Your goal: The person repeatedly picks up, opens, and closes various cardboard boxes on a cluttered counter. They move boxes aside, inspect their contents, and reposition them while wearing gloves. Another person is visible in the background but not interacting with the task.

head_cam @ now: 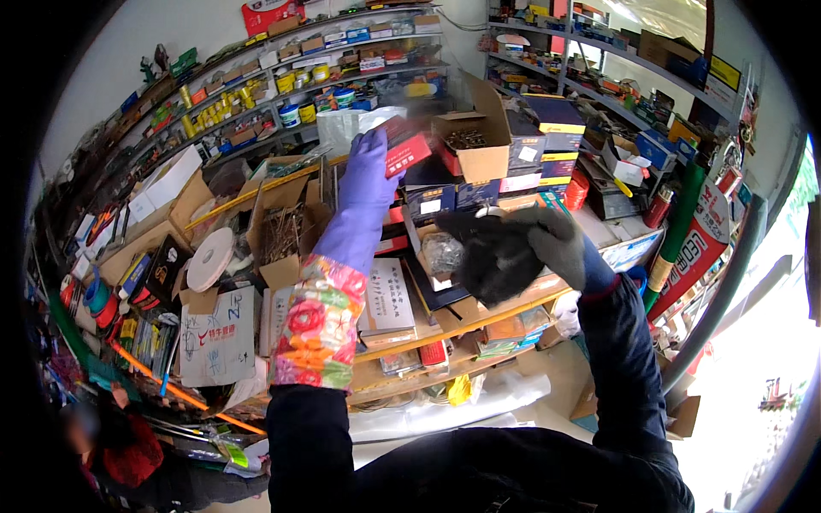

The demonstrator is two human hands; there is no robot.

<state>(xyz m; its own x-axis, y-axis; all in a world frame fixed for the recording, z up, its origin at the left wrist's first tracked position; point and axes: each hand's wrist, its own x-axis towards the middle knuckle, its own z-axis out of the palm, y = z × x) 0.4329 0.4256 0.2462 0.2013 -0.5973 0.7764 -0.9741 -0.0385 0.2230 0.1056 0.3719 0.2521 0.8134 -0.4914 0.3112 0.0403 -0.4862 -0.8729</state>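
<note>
My left hand (370,168) wears a purple rubber glove with a flowered sleeve cuff. It grips a small red cardboard box (408,156), tilted above the crowded shelf; the box's far end is blurred. My right hand (553,240), in a grey work glove, holds a bunched black cloth (490,256). The cloth hangs in front of an open carton with a clear plastic-wrapped item (441,252), partly covering it. Just beyond the red box stands an open cardboard box of small metal parts (466,139). Dark blue boxes (431,202) are stacked below it.
An open carton of long screws or nails (282,231) stands left of my left forearm, near a white tape roll (210,259). A white printed box (387,296) lies by the wooden shelf edge (449,328). Another person (131,449) is at lower left. Stocked shelves (359,45) line the walls.
</note>
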